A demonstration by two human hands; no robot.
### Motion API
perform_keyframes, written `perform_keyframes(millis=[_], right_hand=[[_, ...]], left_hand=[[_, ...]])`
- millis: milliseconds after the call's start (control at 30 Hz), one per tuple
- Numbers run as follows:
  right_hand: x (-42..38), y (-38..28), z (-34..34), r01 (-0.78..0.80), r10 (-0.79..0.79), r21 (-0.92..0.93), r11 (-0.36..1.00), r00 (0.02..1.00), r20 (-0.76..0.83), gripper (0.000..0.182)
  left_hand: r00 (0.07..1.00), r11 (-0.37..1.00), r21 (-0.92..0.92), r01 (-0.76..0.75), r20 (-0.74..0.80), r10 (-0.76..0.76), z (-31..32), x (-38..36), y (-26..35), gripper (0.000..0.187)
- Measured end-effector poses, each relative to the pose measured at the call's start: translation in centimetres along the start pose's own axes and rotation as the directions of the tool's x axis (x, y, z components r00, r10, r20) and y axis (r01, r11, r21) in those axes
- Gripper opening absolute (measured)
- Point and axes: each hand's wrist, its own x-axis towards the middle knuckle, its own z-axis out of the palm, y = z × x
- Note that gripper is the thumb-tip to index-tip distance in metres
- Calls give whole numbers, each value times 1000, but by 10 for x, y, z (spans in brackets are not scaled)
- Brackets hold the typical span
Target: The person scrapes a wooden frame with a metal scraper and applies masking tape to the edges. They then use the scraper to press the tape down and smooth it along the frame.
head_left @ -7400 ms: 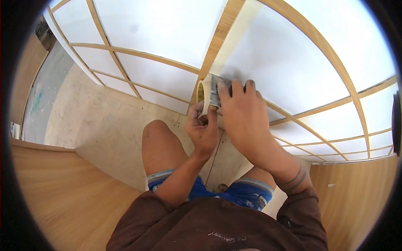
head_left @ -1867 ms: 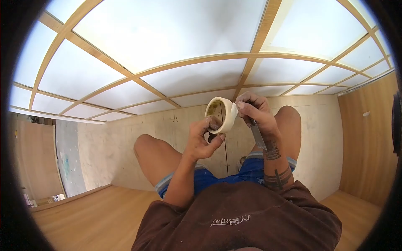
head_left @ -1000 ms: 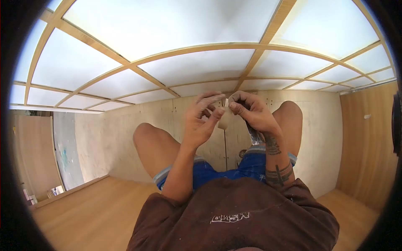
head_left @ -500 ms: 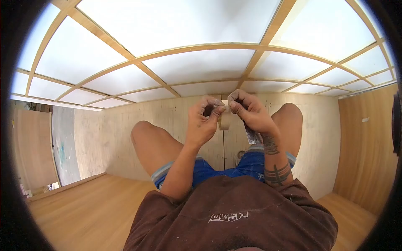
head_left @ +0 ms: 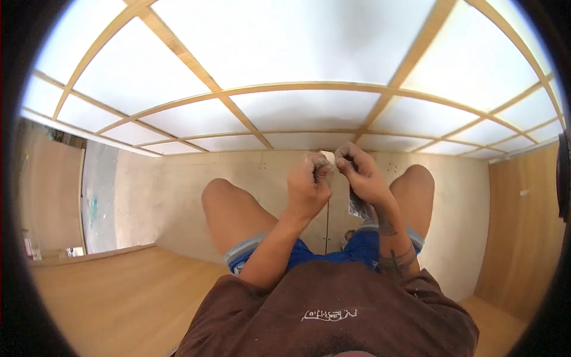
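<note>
My left hand [head_left: 310,181] is closed, its fingers curled and pinched at a small pale piece [head_left: 328,156] that shows between the two hands. What kind of thing the piece is, I cannot make out. Just to the right, my right hand [head_left: 361,174] is also closed, thumb pressed against the index finger, its fingertips close to the same piece. A dark, shiny crumpled sheet [head_left: 358,206] hangs from under the right palm beside the wrist; its upper part is hidden by the hand. Dusty marks cover the fingers of both hands.
A wooden lattice with white panels [head_left: 297,110] spans the space ahead. Beneath my legs lies pale plywood [head_left: 172,196] with a seam [head_left: 328,229]. Wooden boards [head_left: 119,285] stand at left and a wooden side panel [head_left: 514,208] at right. A small round object [head_left: 349,235] sits by my shorts.
My left hand has turned inward, and the tan, roll-like piece seen below its fingers is now hidden. The view has shifted, so both hands appear lower and farther right.
</note>
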Motion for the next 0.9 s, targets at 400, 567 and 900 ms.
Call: perform_keyframes(millis=[400, 567, 900], right_hand=[[-1, -11, -18, -57, 106, 233, 971, 974, -202, 18], [-7, -34, -9, 78, -82, -97, 992, 996, -32, 33], [5, -39, -21, 296, -267, 145, 944, 945, -190, 19]], left_hand=[[976, 961, -244, 133, -134, -169, -13, 19, 10, 10], [990, 929, -346, 131, -13, -144, -22, 60, 51, 9], [994, 986, -133, -106, -27, 103, -3, 139, 98, 11]])
